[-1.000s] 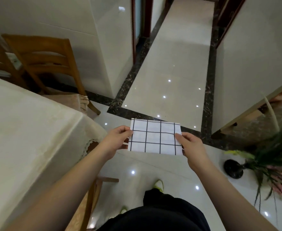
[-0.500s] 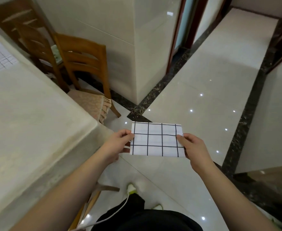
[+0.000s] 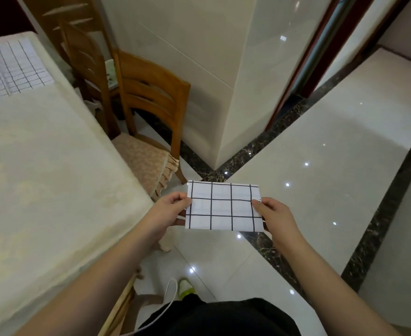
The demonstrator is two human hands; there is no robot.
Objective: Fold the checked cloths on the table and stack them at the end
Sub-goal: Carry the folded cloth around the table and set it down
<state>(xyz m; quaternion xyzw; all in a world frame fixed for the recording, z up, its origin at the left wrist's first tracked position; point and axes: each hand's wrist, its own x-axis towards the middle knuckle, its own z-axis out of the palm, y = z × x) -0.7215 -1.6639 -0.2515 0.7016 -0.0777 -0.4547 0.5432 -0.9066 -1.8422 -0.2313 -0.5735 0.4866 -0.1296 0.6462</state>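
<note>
Both arms extended forward, left grip (image 3: 170, 210) pinching, right grip (image 3: 273, 215) pinching

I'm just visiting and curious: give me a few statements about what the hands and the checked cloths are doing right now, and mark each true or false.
1. Both hands hold the folded cloth by its short ends. True: the left hand pinches one end, the right hand the other.
2. The folded cloth lies flat on the table. False: it is held in the air over the floor, beside the table.
3. Another checked cloth lies on the table's far end. True.
4. A wooden chair stands at the table. True.
5. The left hand is empty. False: it grips the folded cloth.
</note>
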